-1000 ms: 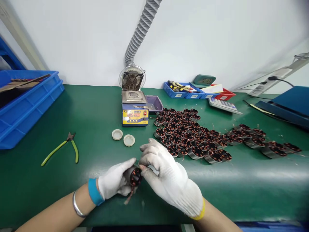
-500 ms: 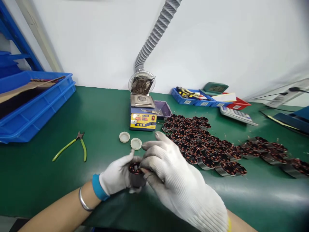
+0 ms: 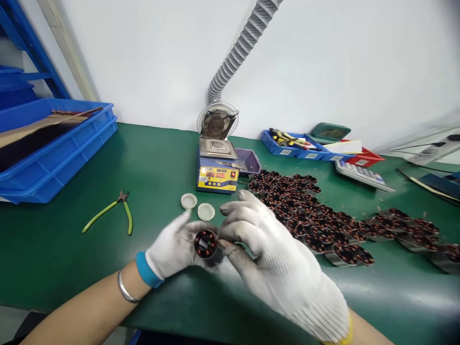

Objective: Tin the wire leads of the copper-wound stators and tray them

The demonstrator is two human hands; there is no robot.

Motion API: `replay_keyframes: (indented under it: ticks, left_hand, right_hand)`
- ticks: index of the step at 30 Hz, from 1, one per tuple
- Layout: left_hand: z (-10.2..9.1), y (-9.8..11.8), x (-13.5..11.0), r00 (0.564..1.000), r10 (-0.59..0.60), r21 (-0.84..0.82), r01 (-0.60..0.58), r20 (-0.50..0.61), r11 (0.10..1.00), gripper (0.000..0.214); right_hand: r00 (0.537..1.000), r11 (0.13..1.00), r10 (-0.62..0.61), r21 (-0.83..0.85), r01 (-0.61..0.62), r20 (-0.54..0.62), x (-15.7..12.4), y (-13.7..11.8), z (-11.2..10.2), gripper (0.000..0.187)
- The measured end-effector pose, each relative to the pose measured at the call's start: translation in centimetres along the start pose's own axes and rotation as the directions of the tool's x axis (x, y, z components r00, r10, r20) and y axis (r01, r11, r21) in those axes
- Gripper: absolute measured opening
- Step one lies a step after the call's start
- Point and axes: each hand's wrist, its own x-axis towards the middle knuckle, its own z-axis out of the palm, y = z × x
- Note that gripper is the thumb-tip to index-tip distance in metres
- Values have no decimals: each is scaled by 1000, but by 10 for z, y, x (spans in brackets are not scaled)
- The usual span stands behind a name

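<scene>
My left hand [image 3: 176, 247], in a white glove with a blue cuff, is wrapped round a motor stator [image 3: 206, 244]. Copper windings ring the stator's dark round opening, which faces up toward me. At the stator's right edge, my right hand [image 3: 257, 239] has thumb and forefinger pinched together, in a white knit glove. Whatever lies between those fingertips is too small to make out. Just beyond the hands sit two small round whitish dishes [image 3: 206, 212]. Farther back stands a blue and yellow solder pot [image 3: 217, 178] with a lit red display.
Many stators [image 3: 305, 206] stand in rows on the green table [image 3: 151, 158] to the right. Green-handled cutters [image 3: 108, 214] lie open at left, near a large blue crate [image 3: 72, 153]. Behind are a purple tray [image 3: 251, 160], tool bins [image 3: 287, 149], a calculator [image 3: 362, 176] and a grey hose [image 3: 244, 48].
The stator has tipped so its opening faces me more. My right fingertips have shifted from over its top to its right edge. The view has moved slightly.
</scene>
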Motion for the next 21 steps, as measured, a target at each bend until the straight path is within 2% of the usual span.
replay_keyframes:
  ticks: [1, 3, 4, 5, 7, 9, 11, 14, 16, 18, 19, 21]
  left_hand:
    - [-1, 4, 0, 995, 102, -33, -102, -6, 994, 42]
    - [-3, 7, 3, 950, 291, -86, -302, -116, 950, 43]
    - [-4, 7, 5, 941, 302, -76, -316, -153, 946, 43]
    - [-6, 4, 8, 956, 247, -46, -257, -155, 965, 41]
    - [-10, -4, 11, 998, 23, 49, -20, -62, 999, 42]
    - [-13, -11, 12, 987, -148, 144, 137, 65, 980, 53]
    - [-13, -15, 11, 983, -140, 182, 117, 118, 976, 56]
    - [-11, -17, 11, 998, 64, 192, -65, 13, 979, 54]
    - [-9, -19, 11, 972, 215, 241, -187, -97, 952, 58]
    - [-9, -24, 12, 922, 350, 340, -280, -166, 898, 62]
    - [-9, -26, 12, 891, 415, 394, -320, -186, 862, 63]
    - [-9, -30, 11, 837, 502, 473, -360, -216, 804, 64]
  right_hand:
    - [1000, 1000, 9, -1, -9, -14, 0, 1, -1, 13]
    - [1000, 1000, 21, 13, -21, -16, 3, 1, -2, 13]
    - [1000, 999, 24, 24, -24, -8, 5, 0, -1, 12]
    - [1000, 999, 30, 30, -30, 3, 7, 0, 0, 11]
    - [999, 999, 39, 35, -41, 34, 8, 1, 4, 11]
    - [997, 997, 58, 42, -61, 55, 4, 5, 7, 12]
    - [994, 992, 94, 83, -97, 48, -4, 11, 11, 12]
    - [966, 940, 258, 229, -255, 18, -17, 21, 20, 12]
    - [900, 833, 433, 364, -417, 40, -22, 24, 30, 13]
    - [809, 656, 577, 528, -540, 111, -26, 24, 44, 16]
    - [765, 545, 628, 620, -565, 145, -27, 24, 51, 18]
    - [680, 297, 711, 800, -521, 178, -30, 24, 62, 20]
